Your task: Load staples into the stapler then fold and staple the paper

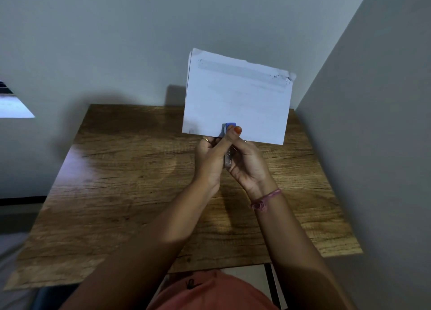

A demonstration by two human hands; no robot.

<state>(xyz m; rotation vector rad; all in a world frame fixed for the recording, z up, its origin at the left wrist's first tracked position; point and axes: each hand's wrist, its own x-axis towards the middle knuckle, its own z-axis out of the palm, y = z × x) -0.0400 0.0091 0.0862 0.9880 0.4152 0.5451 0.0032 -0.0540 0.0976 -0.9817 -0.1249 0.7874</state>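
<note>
Stapler clamped on the folded paper's near edge

Stapler [229,132], blue-tipped, sits between your two hands, its nose over the near edge of the folded paper [238,97], which stands raised above the far side of the wooden table [116,193]. Your left hand [210,160] curls around the stapler, thumb pressing near the blue tip. Your right hand [247,162] wraps its fingers round the stapler's right side. A pink thread bracelet [265,199] circles your right wrist.
</note>
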